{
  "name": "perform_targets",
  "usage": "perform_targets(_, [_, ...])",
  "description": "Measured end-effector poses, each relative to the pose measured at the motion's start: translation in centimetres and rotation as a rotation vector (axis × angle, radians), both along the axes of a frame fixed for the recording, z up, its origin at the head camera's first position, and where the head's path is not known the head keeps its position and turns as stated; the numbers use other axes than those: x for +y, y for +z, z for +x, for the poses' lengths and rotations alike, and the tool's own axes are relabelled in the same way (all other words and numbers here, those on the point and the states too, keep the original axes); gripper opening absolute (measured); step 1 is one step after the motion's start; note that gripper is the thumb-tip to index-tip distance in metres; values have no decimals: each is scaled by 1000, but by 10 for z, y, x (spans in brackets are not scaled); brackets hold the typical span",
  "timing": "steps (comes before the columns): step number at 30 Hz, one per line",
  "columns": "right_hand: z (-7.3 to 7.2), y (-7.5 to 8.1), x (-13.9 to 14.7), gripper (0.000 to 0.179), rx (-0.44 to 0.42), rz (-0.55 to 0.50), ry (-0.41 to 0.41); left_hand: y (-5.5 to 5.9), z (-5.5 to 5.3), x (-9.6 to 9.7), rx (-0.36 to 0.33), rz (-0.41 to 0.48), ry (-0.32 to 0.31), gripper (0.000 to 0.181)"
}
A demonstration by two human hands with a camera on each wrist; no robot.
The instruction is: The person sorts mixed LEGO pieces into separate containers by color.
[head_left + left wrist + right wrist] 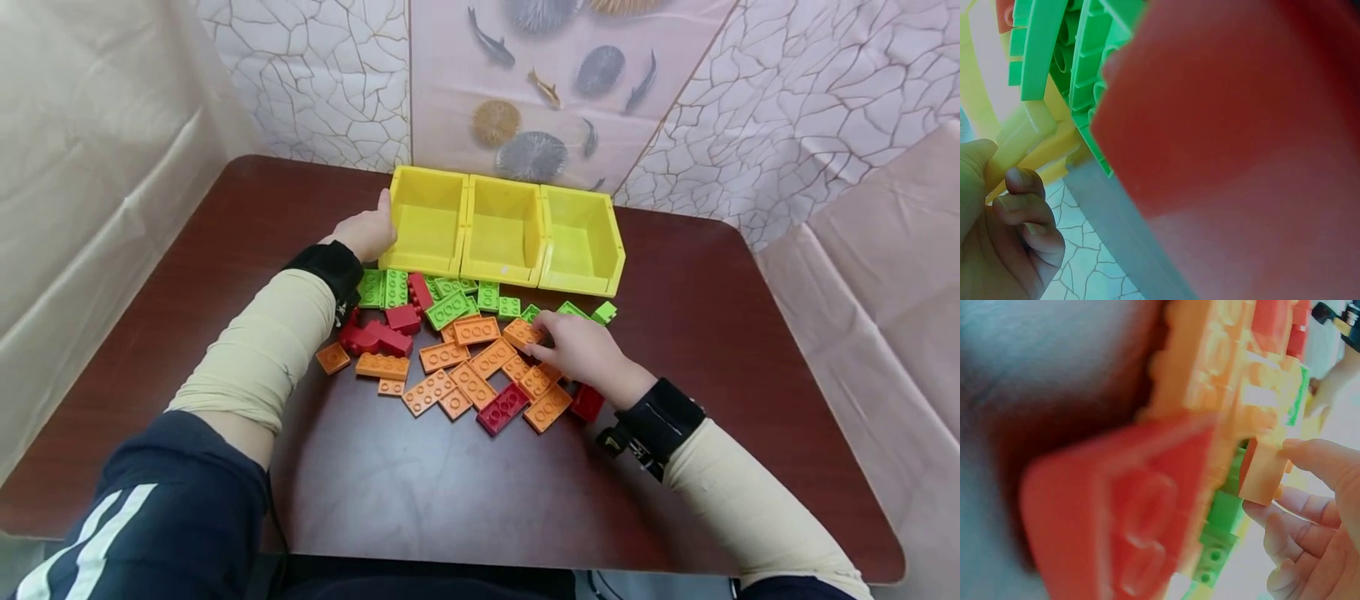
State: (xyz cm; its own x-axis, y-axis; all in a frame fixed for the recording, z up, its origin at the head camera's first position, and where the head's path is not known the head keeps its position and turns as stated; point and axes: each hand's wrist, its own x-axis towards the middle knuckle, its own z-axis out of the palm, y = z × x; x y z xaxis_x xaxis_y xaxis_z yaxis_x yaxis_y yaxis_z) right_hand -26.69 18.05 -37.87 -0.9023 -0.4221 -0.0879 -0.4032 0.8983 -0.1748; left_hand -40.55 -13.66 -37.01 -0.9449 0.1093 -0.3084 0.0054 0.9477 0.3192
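Observation:
At the left end of a row of yellow bins, my left hand (364,234) holds the side wall of the left bin (426,221), its thumb up by the rim. In the left wrist view, the thumb and curled fingers close on the yellow corner (1025,130). My right hand (588,348) pinches an orange brick (522,333) at the right of the pile. The right wrist view shows that orange brick (1264,472) between thumb and fingers. Around it lie other orange bricks (472,385), green bricks (450,309) and a dark red brick (503,408).
The middle bin (504,225) and right bin (581,237) adjoin the left one. Red bricks (384,337) lie near my left wrist, and another red brick (587,403) sits under my right wrist. The brown table (420,483) ends at a patterned backdrop (330,92).

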Motion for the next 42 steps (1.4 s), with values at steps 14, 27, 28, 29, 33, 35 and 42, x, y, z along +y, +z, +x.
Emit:
perform_targets(14, [-49, 36, 55, 43, 123, -169, -155, -6, -1, 0, 13, -10, -1, 73])
perform_targets(27, [-99, 12, 68, 37, 83, -52, -53, -8, -1, -1, -3, 25, 12, 74])
perform_targets(28, [-101, 10, 68, 35, 78, -50, -27, -8, -1, -1, -5, 31, 15, 74])
perform_targets(29, [-104, 8, 69, 34, 65, -48, -7, -8, 0, -1, -6, 35, 14, 73])
perform_targets(33, [-112, 6, 67, 31, -24, -84, 67, -7, 3, -1, -1, 40, 13, 72])
perform_targets(35, [-115, 6, 65, 30, -60, -102, 95, -8, 3, -1, 10, 42, 16, 72])
perform_targets(42, [-120, -3, 60, 30, -103, -108, 87, -8, 3, -1, 37, 60, 19, 73])
